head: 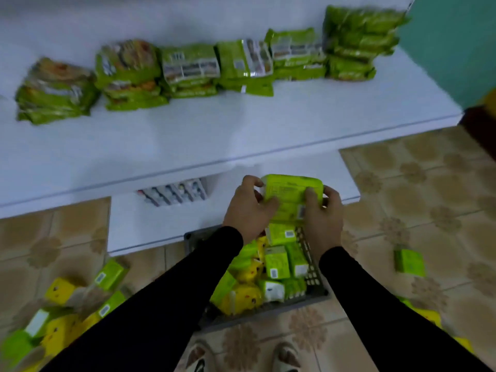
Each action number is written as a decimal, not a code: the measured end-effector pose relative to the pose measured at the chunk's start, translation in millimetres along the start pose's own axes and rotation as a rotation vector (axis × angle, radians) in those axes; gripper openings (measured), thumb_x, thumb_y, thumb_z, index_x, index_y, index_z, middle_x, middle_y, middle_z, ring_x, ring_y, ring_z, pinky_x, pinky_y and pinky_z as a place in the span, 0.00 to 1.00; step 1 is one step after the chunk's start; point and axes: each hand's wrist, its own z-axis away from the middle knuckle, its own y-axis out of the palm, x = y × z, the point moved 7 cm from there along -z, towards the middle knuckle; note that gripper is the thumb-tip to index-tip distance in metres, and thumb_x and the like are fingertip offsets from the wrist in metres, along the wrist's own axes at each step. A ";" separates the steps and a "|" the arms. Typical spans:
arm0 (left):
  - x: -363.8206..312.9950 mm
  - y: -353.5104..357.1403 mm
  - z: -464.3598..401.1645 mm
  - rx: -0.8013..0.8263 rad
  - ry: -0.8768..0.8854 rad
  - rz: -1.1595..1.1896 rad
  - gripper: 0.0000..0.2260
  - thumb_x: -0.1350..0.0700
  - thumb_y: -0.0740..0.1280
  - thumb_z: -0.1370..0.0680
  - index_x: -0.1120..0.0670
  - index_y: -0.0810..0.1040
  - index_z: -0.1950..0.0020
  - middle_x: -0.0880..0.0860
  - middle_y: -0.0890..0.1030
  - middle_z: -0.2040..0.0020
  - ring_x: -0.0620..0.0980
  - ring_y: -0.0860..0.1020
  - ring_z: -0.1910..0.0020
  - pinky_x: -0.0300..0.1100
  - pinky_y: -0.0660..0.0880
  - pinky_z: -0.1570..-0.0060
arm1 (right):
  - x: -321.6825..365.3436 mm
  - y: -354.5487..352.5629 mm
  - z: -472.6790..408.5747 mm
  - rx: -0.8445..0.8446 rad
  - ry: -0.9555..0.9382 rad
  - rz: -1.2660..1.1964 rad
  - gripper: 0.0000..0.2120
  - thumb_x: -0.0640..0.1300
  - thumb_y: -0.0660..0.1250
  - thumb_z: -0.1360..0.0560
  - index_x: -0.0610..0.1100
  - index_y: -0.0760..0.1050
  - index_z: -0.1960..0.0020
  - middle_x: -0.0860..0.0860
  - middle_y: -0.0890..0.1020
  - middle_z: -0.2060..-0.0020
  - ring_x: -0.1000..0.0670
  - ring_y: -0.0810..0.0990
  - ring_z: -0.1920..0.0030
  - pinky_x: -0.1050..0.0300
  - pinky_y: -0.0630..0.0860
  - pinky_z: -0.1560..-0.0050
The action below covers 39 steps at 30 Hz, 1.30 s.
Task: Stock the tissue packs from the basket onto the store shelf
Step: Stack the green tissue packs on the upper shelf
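Both hands hold a bright green tissue pack [291, 196] above the far end of the grey basket [312, 272]. My left hand [248, 208] grips its left side and my right hand [323, 213] grips its right side, fingers curled over the top. Below them the basket holds several green and yellow tissue packs [271, 275]. The white store shelf [188, 135] lies just beyond, with a row of green packet stacks [193, 68] along its back. The held pack hovers in front of the shelf's lower white ledge [150, 224].
Loose green and yellow packs [67, 304] lie on the tiled floor at the left, and a single green pack [409, 261] lies on the floor at the right. A small row of items [174, 193] sits under the shelf edge. My feet [241, 358] stand behind the basket.
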 end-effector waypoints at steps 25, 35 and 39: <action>-353.7 -371.8 183.5 -0.595 0.233 0.216 0.16 0.52 0.69 0.23 0.50 0.69 0.37 0.47 0.77 0.51 0.46 0.78 0.53 0.46 0.76 0.51 | 530.7 0.4 189.7 0.591 -0.799 -0.120 0.20 0.50 0.65 0.21 0.50 0.68 0.31 0.51 0.74 0.39 0.51 0.76 0.40 0.55 0.75 0.44; -312.2 -497.6 119.4 -0.602 0.157 -0.145 0.28 0.57 0.63 0.20 0.56 0.57 0.22 0.56 0.71 0.30 0.58 0.75 0.40 0.48 0.75 0.44 | 586.5 150.2 224.8 0.713 -0.831 0.101 0.19 0.46 0.63 0.19 0.49 0.66 0.30 0.54 0.76 0.43 0.50 0.78 0.48 0.56 0.75 0.48; -308.2 -519.1 83.7 -0.583 0.187 -0.518 0.29 0.56 0.59 0.19 0.58 0.51 0.21 0.60 0.63 0.25 0.59 0.66 0.30 0.47 0.65 0.34 | 599.5 195.0 205.8 0.601 -0.833 0.282 0.26 0.47 0.62 0.19 0.46 0.61 0.23 0.48 0.72 0.30 0.46 0.73 0.34 0.59 0.68 0.39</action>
